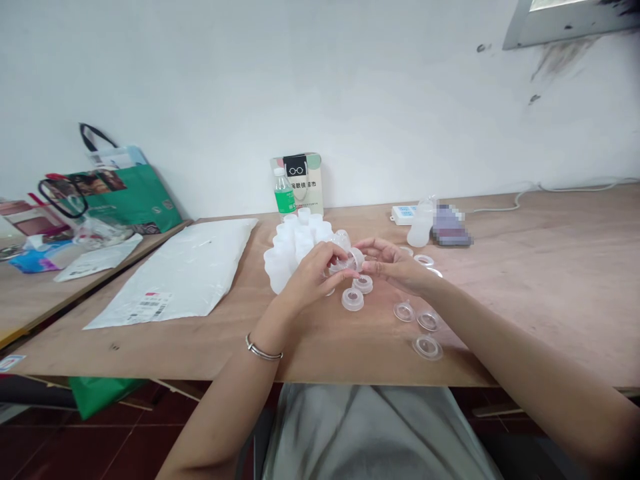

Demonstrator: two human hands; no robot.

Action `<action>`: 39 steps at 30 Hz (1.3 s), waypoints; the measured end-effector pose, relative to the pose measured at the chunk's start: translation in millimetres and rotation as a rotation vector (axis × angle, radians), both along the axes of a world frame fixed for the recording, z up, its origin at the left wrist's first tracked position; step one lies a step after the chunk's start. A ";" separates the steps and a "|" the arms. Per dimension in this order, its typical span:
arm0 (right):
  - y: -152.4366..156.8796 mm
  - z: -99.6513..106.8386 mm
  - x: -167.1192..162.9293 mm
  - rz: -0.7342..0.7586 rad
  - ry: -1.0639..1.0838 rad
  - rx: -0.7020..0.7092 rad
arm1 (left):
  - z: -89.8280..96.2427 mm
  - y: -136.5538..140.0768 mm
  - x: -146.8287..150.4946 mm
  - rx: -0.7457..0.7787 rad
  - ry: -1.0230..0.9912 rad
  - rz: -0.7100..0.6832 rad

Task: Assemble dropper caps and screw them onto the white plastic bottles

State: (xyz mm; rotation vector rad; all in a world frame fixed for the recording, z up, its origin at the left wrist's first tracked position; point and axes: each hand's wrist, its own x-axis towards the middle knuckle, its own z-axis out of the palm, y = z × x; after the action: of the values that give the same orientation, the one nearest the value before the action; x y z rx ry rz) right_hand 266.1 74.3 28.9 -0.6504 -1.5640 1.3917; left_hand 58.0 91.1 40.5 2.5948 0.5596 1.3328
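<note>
A small clear bottle [345,257] sits between both hands just above the desk [525,280], near the middle of the scene, lying tilted with its mouth turned right. Largest first: the plywood desk runs the full width, and on its left half lies a flat white plastic mailer [185,270] with a printed label at its near corner, out of the way of the hands. Far left, on a second surface, stand a green shopping bag [127,197] and some loose packets. Against the wall stand a small paper bag with a glasses logo [300,177] and a green-labelled drink bottle [283,193]. Just left of the hands a cluster of white bottles [295,250] stands upright, packed tight, likely so that each is within easy reach. The left hand [313,273], a bangle on its wrist, closes its grip around the body of the small clear bottle, apparently to steady it. The right hand [395,267] pinches its fingertips at the bottle's mouth, its grip narrow on what looks like a cap or insert; that piece is too small to tell exactly. Near and right of the hands, loose clear caps [427,347] lie scattered open side up, apart from each other, each easy to pick singly.
</note>
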 end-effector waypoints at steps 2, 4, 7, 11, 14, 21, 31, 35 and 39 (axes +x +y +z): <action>-0.7 0.2 0.0 0.001 -0.017 -0.004 | -0.8 0.9 1.5 0.053 -0.019 -0.008; -1.5 0.2 -0.2 -0.011 -0.025 -0.011 | -2.9 2.5 3.5 0.084 -0.066 -0.030; -1.6 -1.1 -0.8 -0.037 -0.023 -0.040 | -6.8 4.5 6.5 0.053 -0.168 -0.045; -0.5 -3.3 -3.0 -0.030 0.004 -0.052 | -6.6 2.5 8.5 0.034 -0.166 -0.013; -1.6 -2.2 -5.6 0.005 -0.001 -0.063 | -3.4 -0.4 8.3 0.043 -0.131 -0.011; -4.2 1.4 -10.3 0.004 -0.005 -0.055 | -2.6 -2.8 9.1 0.050 -0.174 0.000; 0.1 -2.5 -8.9 -0.156 -0.094 0.028 | -4.2 -11.2 11.4 0.117 0.005 -0.049; 3.1 -2.4 -6.8 -0.186 -0.117 0.060 | -6.2 -12.5 13.5 0.141 -0.041 -0.013; 3.6 -1.8 -6.8 -0.223 -0.190 0.100 | -6.8 -13.0 14.6 0.203 -0.091 -0.005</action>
State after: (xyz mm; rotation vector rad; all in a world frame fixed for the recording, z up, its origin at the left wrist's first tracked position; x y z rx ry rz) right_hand 259.3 77.9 27.2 -0.8877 -1.6417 1.1057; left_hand 72.6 78.1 33.7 2.6708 0.4228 1.5728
